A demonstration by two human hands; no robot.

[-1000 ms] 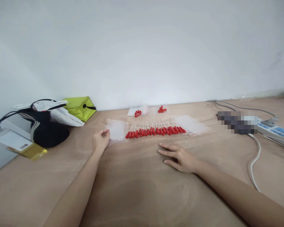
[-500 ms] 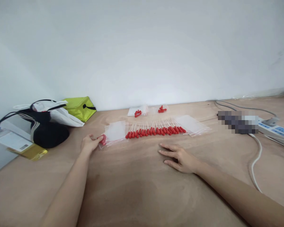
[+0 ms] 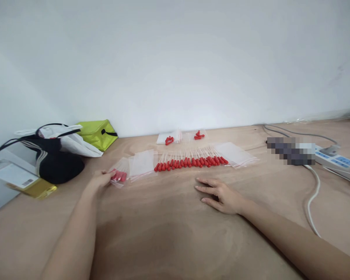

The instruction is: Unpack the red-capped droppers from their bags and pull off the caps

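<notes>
My left hand (image 3: pixel 101 178) pinches the left edge of a clear zip bag (image 3: pixel 123 165) that has several red-bulbed droppers inside, just above or on the table; its fingertips are partly hidden. Right of that bag lies a stack of flat zip bags (image 3: pixel 142 163). A long row of droppers (image 3: pixel 189 161) with red bulbs toward me and thin pale stems pointing away spans the middle. Another fan of flat bags (image 3: pixel 236 154) adjoins the row's right end. My right hand (image 3: pixel 223 195) rests on the table in front of the row, fingers spread, holding nothing.
Near the wall lie red pieces (image 3: pixel 169 140) on a pale bag and more red bulbs (image 3: pixel 198 135). A black cap (image 3: pixel 60 167), a lime-green bag (image 3: pixel 97 134) and a gold packet (image 3: pixel 36 187) crowd the left. At right are a power strip (image 3: pixel 336 159) and a white cable (image 3: pixel 312 202).
My left hand has moved left with the bag of droppers, drawing it clear of the flat bag stack. My right hand has stayed in place.
</notes>
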